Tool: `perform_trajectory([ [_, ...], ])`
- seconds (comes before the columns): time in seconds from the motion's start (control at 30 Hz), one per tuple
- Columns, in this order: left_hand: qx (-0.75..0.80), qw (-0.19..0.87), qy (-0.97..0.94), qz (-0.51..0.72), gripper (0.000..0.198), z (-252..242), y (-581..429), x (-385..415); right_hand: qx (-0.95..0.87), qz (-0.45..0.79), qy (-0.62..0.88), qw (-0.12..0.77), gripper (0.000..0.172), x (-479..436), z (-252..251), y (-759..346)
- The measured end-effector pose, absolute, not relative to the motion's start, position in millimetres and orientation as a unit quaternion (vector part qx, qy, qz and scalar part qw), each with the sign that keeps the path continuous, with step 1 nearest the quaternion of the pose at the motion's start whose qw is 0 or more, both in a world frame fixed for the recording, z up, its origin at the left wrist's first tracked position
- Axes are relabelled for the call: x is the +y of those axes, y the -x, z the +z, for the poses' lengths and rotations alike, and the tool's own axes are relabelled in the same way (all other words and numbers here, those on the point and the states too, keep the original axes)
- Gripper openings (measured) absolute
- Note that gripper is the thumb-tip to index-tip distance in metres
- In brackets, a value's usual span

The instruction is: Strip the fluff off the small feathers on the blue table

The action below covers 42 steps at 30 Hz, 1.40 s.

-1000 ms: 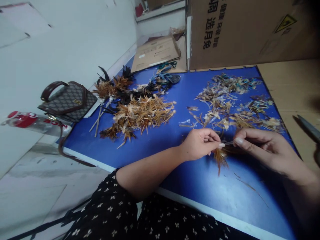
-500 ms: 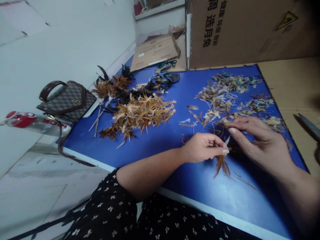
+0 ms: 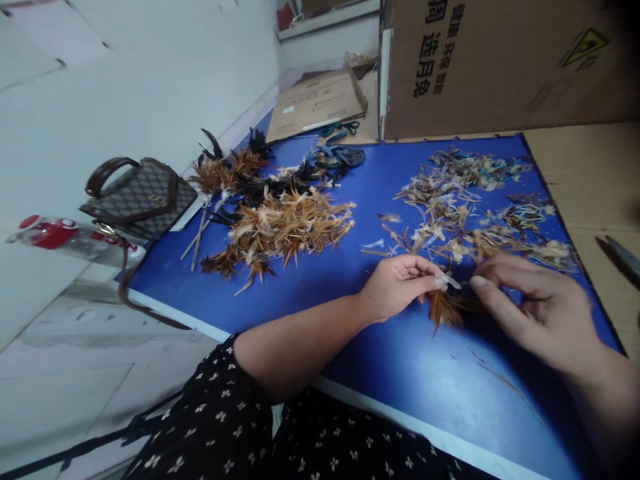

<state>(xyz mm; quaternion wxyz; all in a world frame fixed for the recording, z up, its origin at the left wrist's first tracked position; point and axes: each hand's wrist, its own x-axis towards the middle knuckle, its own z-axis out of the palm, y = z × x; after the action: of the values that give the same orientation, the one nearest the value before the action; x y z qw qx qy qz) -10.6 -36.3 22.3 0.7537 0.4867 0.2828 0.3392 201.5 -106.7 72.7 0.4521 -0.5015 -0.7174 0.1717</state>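
Observation:
My left hand (image 3: pixel 404 285) is closed in a pinch on a small bunch of brown feathers (image 3: pixel 445 310), which fans out below the fingertips. A pale, translucent strip (image 3: pixel 451 281) sticks out of the same pinch toward the right. Just right of it, my right hand (image 3: pixel 535 300) has its thumb and forefinger brought together; whatever is between them is too small to make out. Behind the hands lie loose scraps of feather and quill (image 3: pixel 457 250). A thin dark feather strand (image 3: pixel 505 377) rests on the blue table near my right wrist.
On the blue table (image 3: pixel 310 293) lies a heap of brown feather bunches (image 3: pixel 290 227), with black-and-brown feather dusters (image 3: pixel 220 170) behind. A handbag (image 3: pixel 143 197) and a plastic bottle (image 3: pixel 75 239) are at left. Scissors (image 3: pixel 620 257) lie on cardboard at right; a large carton (image 3: pixel 490 73) stands behind.
My right hand has shifted slightly right and down, its fingers more curled. The feather bunch in my left hand has turned and moved up a little, and the pale strip now points right.

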Motion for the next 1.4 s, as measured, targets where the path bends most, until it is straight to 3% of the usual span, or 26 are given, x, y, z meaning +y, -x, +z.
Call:
perform_trajectory([
  [0.13, 0.287, 0.728, -0.521, 0.341, 0.041, 24.5, 10.9, -38.0, -0.693, 0.113, 0.537, 0.467, 0.014, -106.6, 70.4, -202.1],
  [0.3, 0.279, 0.727, -0.526, 0.342, 0.049, 25.5, 9.4, -38.4, -0.726, 0.195, 0.505, 0.424, 0.015, -104.8, 61.6, -196.2],
  [0.5, 0.285, 0.727, -0.508, 0.363, 0.049, 21.8, 9.1, -35.5, -0.754, 0.172, 0.461, 0.435, 0.005, -105.3, 62.6, -191.4],
  [0.7, 0.284, 0.730, -0.490, 0.384, 0.045, 20.5, 9.5, -36.3, -0.783, 0.179, 0.406, 0.437, 0.012, -105.3, 67.5, -193.4],
  [0.83, 0.251, 0.720, -0.511, 0.398, 0.042, 19.9, 10.5, -36.9, -0.731, 0.199, 0.466, 0.457, 0.008, -106.0, 64.9, -195.8],
  [1.07, 0.148, 0.706, -0.563, 0.404, 0.028, 16.5, 11.1, -38.6, -0.606, 0.413, 0.535, 0.419, 0.041, -105.9, 56.8, -194.2],
  [1.23, 0.149, 0.670, -0.580, 0.439, 0.023, 20.2, 9.2, -41.1, -0.576, 0.435, 0.536, 0.438, 0.039, -106.1, 55.2, -192.9],
  [1.4, 0.214, 0.580, -0.612, 0.492, 0.022, 21.0, 7.9, -45.8, -0.597, 0.369, 0.529, 0.477, 0.029, -108.3, 54.1, -184.2],
])
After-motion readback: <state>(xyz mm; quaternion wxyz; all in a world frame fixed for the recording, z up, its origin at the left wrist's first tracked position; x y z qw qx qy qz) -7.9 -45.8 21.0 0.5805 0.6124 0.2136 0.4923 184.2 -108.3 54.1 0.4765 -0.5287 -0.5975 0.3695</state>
